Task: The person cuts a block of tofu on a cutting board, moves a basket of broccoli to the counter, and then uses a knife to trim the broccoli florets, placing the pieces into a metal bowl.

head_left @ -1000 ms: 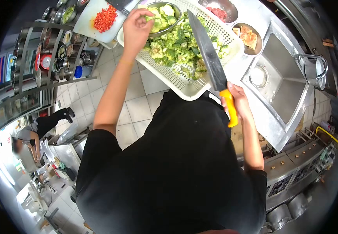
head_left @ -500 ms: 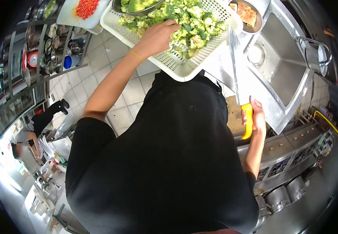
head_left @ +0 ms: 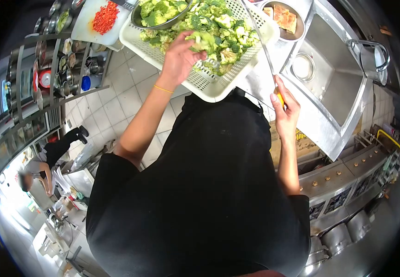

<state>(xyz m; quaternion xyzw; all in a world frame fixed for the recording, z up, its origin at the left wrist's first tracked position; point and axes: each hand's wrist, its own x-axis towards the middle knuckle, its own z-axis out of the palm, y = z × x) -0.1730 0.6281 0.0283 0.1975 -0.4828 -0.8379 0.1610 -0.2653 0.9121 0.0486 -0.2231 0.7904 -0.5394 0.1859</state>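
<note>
My left hand is raised over the white perforated basket, its fingers closed around a pale green broccoli piece. Cut broccoli fills much of the basket. A metal bowl with larger florets sits at its far left part. In my right hand is a knife with a yellow-orange handle, mostly covered by my fingers. Its long blade points away from me, along the basket's right side, and shows nearly edge-on.
Chopped red pepper lies on a white cutting board at far left. Right of the basket are a metal bowl of browned slabs and a steel sink. Another person stands far left. Stove burners are at lower right.
My left hand has lifted from the broccoli heap and turned, now with a piece in its fingers. My right hand has moved forward with the knife, whose blade has turned edge-on.
</note>
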